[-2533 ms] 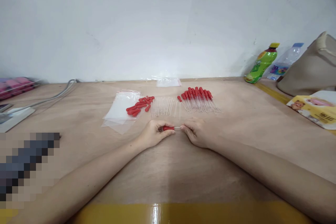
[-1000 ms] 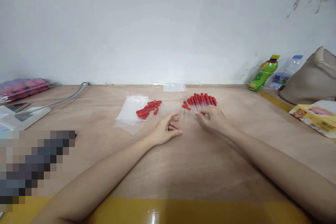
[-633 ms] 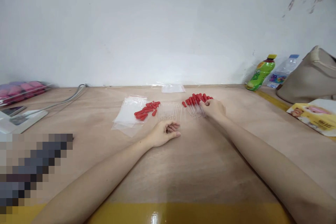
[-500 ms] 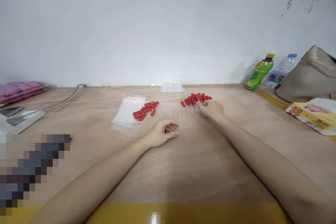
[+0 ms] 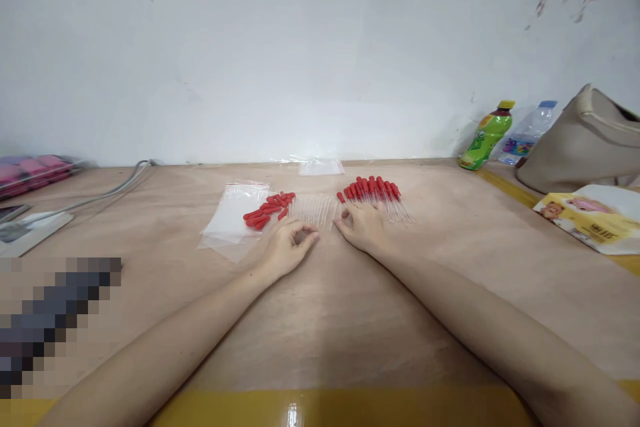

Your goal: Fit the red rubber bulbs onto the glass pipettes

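Here's the landmark: a row of bare glass tubes (image 5: pixel 313 209), flat on the table (image 5: pixel 320 307) and uncapped. Right of the tubes, a fanned batch of red-topped droppers (image 5: pixel 373 188) lies with bulbs fitted, so a good share looks done. Left of the tubes, a heap of loose red bulbs (image 5: pixel 265 209) sits unfitted; those and the bare tubes seem to be what's left.

Now the hands! The left hand (image 5: pixel 289 247), near side of the tubes, curls with thumb and fingertips close; whether they pinch anything, I can't tell. The right hand (image 5: pixel 364 227) bends in beside the tubes' right end, fingertips bunched, grip unclear.
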`<state>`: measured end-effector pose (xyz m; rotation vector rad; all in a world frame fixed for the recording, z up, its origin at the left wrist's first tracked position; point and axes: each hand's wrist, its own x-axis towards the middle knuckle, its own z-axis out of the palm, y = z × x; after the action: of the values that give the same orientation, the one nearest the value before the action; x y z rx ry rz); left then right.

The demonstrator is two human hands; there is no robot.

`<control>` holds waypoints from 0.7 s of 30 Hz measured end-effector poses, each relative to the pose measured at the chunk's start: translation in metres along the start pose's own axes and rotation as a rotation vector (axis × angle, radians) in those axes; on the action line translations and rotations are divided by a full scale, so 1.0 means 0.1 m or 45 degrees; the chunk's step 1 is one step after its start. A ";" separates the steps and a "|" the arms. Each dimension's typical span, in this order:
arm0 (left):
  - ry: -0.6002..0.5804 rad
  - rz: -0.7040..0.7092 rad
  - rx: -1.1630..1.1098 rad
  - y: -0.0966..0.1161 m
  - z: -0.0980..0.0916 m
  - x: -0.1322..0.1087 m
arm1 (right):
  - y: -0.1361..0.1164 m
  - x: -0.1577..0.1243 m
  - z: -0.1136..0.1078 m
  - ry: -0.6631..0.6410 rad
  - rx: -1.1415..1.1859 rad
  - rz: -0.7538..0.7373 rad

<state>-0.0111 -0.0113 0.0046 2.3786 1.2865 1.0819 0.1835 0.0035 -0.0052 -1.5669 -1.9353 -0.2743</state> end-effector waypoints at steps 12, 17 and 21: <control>0.269 -0.168 0.745 -0.34 -0.18 0.10 | 0.13 -0.32 -0.27 -0.089 0.117 -0.065; 0.272 -0.258 0.758 -0.36 -0.20 0.12 | 0.16 -0.36 -0.30 -0.080 0.136 -0.014; 0.306 -0.279 0.767 -0.41 -0.22 0.16 | 0.17 -0.34 -0.28 -0.092 0.153 0.031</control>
<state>-0.0469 0.0222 0.0070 2.4521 2.1602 1.0450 0.2117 -0.0338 -0.0065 -1.5396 -1.9484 -0.0905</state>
